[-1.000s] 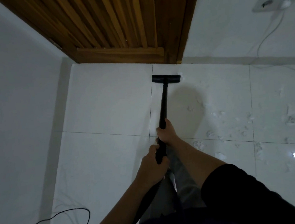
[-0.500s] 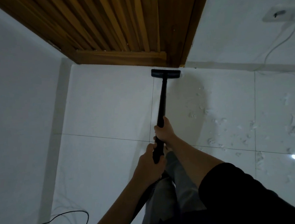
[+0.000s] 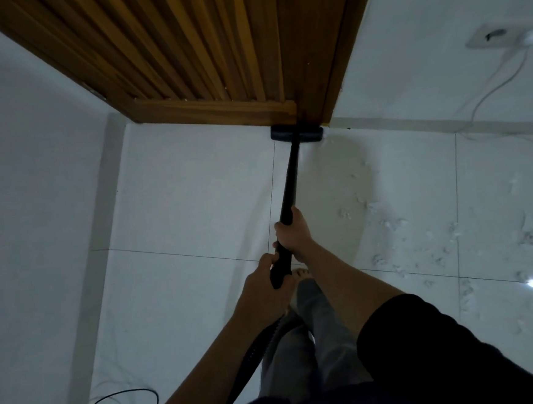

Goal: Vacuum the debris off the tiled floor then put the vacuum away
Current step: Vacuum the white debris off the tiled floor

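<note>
A black vacuum wand [image 3: 290,184] runs from my hands to its flat floor head [image 3: 296,133], which sits on the white tiled floor [image 3: 194,191] against the foot of the wooden door frame. My right hand [image 3: 293,231] grips the wand higher up. My left hand [image 3: 266,292] holds its lower end, where the ribbed hose [image 3: 257,346] leads off towards me. White scraps of debris [image 3: 421,240] lie scattered over the tiles to the right of the wand.
A slatted wooden door [image 3: 209,53] fills the top centre. White walls stand left and right. A wall socket [image 3: 501,38] with a white cable is at upper right. A black power cord [image 3: 115,401] loops on the floor at lower left. My bare foot [image 3: 301,274] shows under my hands.
The vacuum head has been pushed forward across the tile until it meets the base of the door frame. Both hands kept their grip and moved forward with it.
</note>
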